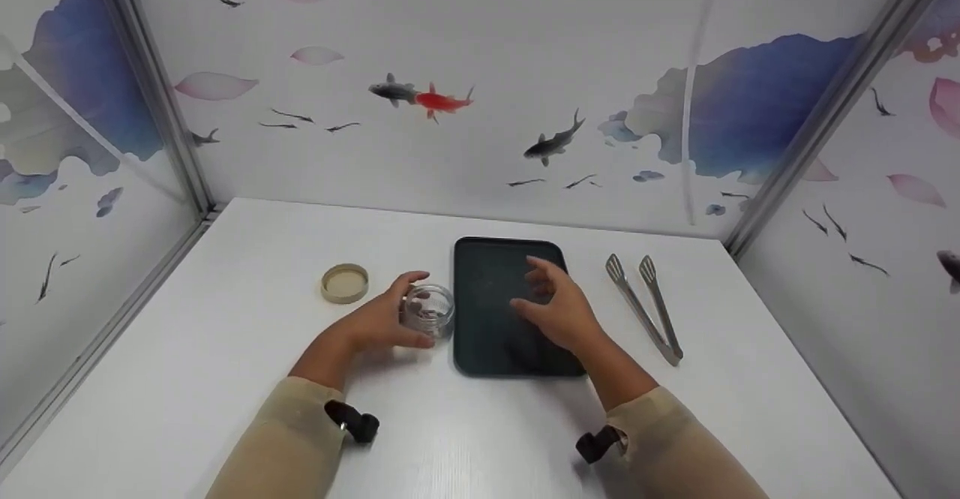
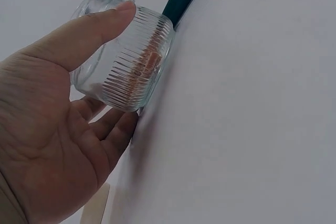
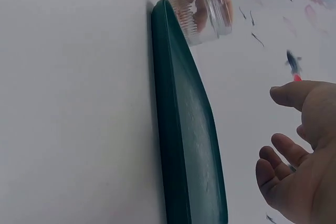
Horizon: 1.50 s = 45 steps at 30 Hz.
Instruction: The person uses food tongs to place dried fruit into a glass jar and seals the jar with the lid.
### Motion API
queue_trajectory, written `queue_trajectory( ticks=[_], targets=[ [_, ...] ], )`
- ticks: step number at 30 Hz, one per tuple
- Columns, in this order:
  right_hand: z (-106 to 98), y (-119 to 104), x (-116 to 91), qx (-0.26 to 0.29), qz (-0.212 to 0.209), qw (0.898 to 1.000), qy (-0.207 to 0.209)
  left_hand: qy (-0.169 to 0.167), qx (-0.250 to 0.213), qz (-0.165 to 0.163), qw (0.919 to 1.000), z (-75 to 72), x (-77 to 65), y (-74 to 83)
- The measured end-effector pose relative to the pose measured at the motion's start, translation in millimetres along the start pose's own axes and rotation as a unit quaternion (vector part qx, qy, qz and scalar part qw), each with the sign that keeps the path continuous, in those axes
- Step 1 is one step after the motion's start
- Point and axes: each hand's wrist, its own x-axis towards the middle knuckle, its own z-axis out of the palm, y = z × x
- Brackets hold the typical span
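A clear ribbed glass jar (image 1: 429,310), lidless, stands upright against the left side of a dark green tray (image 1: 491,319). Small brownish pieces (image 2: 149,64) lie at its bottom. My left hand (image 1: 379,323) holds the jar from the left, thumb on the near side and fingers curved round the far side. Over the tray hovers my right hand (image 1: 559,308), its fingers loosely bent and apart, with nothing between them. In the right wrist view that hand (image 3: 310,145) stays above the tray surface.
A round gold-coloured lid (image 1: 345,284) lies on the white table (image 1: 225,349), left of the jar. Metal tongs (image 1: 649,311) rest spread to the right of the tray. Printed panels (image 1: 465,161) with fish and petals enclose the back and sides.
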Motion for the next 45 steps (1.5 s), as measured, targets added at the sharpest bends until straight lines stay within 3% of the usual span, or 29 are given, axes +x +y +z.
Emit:
queue_trajectory(
  ticks=[13,21,31,45],
  targets=[
    [41,-16,7,0.101,-0.050,0.990,-0.080,0.010,-0.022,-0.021,0.9995,-13.8,-6.3,5.0],
    [60,-21,13,0.150,-0.023,0.979,-0.137,0.003,-0.073,-0.019,0.9972,-16.1,-6.2,1.3],
    [81,-33,18,0.145,-0.015,0.973,-0.181,0.000,-0.107,-0.019,0.9941,-18.6,-8.7,2.1],
    [106,-30,22,0.119,-0.010,0.976,-0.184,-0.013,-0.131,-0.024,0.9910,-19.9,-9.5,-2.2]
  ],
)
